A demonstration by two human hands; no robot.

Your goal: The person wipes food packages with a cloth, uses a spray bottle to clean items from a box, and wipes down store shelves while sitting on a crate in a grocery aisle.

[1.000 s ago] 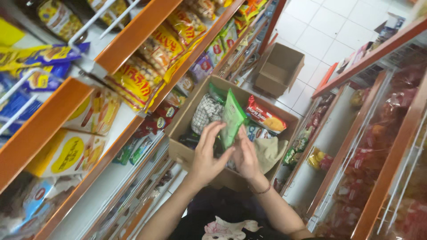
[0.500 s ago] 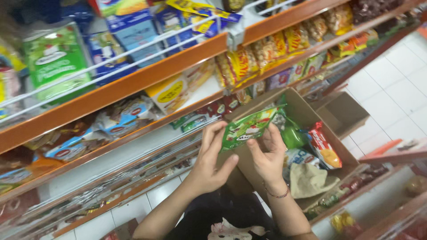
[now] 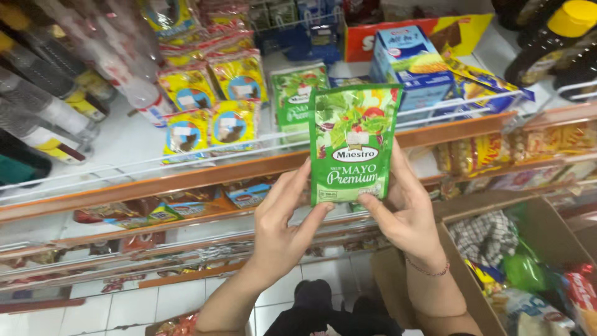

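I hold a green pouch (image 3: 352, 144) with pictures of salad upright in front of a shop shelf. My left hand (image 3: 283, 224) grips its lower left edge with thumb and fingers. My right hand (image 3: 404, 208) holds the lower right corner, thumb on the front, a thin bracelet at the wrist. Behind the pouch on the shelf stands a matching green pouch (image 3: 297, 96).
An orange-edged shelf (image 3: 186, 177) carries yellow sachets (image 3: 211, 102), a blue carton (image 3: 413, 62) and bottles (image 3: 50, 106) at left. A brown cardboard box (image 3: 479, 261) with mixed packets stands at lower right. More snack rows fill the lower shelves; white tiled floor lies below.
Both hands lifted the green pouch out of the cardboard box and raised it upright before the upper shelf. My view swung from the box toward the shelf.
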